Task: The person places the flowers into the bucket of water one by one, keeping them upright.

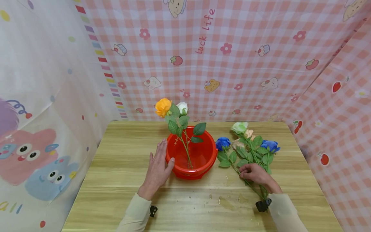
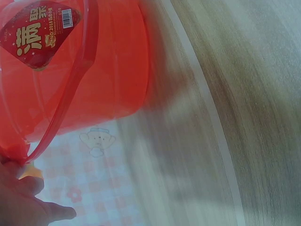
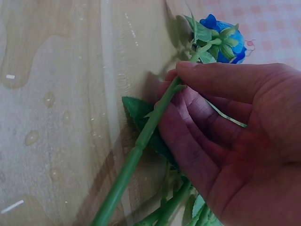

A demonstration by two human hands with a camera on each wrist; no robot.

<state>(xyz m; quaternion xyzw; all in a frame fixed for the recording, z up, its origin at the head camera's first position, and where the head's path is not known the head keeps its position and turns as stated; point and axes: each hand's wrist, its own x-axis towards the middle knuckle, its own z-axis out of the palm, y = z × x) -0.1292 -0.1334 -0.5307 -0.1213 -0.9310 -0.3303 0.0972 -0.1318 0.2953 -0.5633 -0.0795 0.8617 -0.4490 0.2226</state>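
Note:
A red plastic bucket stands on the table with an orange rose and a white rose leaning in it. My left hand rests against the bucket's left side with its fingers straight. In the left wrist view, the bucket's handle hangs down by its labelled wall. To the right of the bucket, my right hand pinches the green stem of a blue rose between thumb and fingers. This rose lies low over the table, its flower toward the bucket.
Beside the right hand lies a bunch of artificial roses: another blue rose, a pale green rose and peach ones, their stems crossing. Water puddles spot the wooden table. A checked cloth hangs behind.

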